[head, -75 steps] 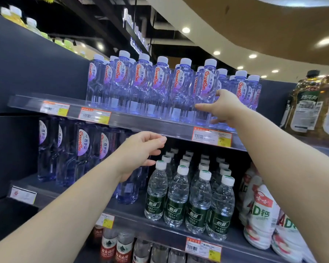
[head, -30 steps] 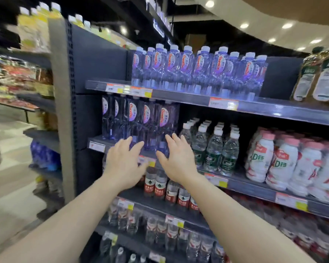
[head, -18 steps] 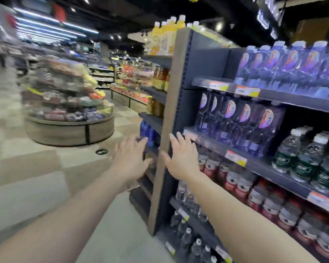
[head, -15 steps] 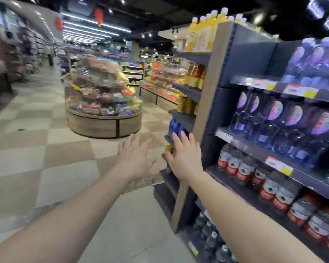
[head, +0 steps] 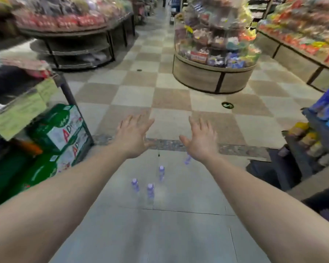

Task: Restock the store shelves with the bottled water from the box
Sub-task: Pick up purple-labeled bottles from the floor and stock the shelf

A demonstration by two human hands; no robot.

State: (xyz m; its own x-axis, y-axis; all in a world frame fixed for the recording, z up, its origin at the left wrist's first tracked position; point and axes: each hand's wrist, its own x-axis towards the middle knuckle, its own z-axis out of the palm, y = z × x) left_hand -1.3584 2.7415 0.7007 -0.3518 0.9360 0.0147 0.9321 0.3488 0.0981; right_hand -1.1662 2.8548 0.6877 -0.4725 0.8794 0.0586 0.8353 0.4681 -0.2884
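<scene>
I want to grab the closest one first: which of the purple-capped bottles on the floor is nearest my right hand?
The bottle partly hidden just under the right hand; the other three stand apart, lower and further left.

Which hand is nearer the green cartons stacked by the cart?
Left. The left hand hovers open just right of the green cartons; the right hand is farther right.

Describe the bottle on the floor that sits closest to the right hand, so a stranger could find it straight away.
Start at the grey floor in front of the person, where a few small purple-capped bottles lie scattered. Look just below the right hand, beside the wrist: the bottle shows there, blurred. Unlike the other three bottles, which are grouped nearer the person, this one is off alone, farthest right and farthest away.
</scene>
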